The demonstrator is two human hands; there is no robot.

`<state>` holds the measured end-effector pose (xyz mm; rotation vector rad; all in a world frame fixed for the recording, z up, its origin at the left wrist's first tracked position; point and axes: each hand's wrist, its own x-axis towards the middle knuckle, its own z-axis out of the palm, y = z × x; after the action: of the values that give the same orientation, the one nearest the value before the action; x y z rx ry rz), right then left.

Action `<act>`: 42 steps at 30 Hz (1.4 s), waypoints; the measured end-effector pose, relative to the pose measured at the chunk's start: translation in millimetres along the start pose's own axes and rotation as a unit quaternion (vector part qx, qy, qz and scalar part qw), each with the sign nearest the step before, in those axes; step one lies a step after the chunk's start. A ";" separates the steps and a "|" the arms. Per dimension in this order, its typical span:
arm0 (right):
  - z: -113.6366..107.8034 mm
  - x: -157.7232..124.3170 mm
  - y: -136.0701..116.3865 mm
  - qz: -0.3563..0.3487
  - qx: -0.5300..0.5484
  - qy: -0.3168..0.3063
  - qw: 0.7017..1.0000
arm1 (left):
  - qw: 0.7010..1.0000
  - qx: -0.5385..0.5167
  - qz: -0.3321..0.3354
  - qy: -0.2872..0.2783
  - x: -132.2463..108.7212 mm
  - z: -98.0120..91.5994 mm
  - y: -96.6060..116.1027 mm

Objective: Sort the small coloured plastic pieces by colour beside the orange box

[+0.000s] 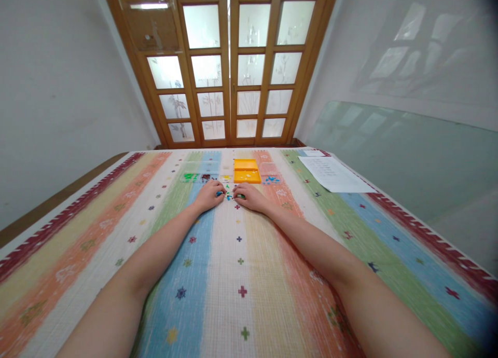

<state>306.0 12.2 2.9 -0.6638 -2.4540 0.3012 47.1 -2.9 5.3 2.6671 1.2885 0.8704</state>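
Both my hands rest far out on the striped tablecloth, near each other. My left hand (210, 195) has its fingers curled around a small blue piece (219, 193); its exact kind is too small to make out. My right hand (250, 196) is closed too, with a small dark green piece (240, 196) showing at its fingertips. Between the hands lie several tiny loose pieces (228, 197), blue and green. Just beyond them, an orange box (247, 177) stands with its lid up and some small whitish bits inside.
Left of the orange box, clear containers hold green pieces (191, 177) and dark red pieces (206, 177). Yellow pieces (226, 177) lie beside it. To its right are blue pieces (271, 180). A printed paper sheet (330, 174) lies at the right, near a glass panel (408, 161).
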 end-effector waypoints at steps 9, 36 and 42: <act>-3.3 1.4 -6.5 -0.016 0.000 -0.021 1.000 | 0.999 0.006 -0.028 0.016 0.3 1.4 -2.0; -11.3 -2.0 45.5 0.282 0.222 0.315 0.878 | 0.986 -0.002 -0.144 0.079 -0.1 -0.8 -5.1; -18.1 -0.9 44.9 0.310 0.229 0.338 0.858 | 0.975 -0.043 -0.182 0.116 0.3 -0.6 -11.4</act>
<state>334.8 51.1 1.4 -1.1010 -1.3763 0.7287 38.9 4.7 2.8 2.2083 1.6753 1.1696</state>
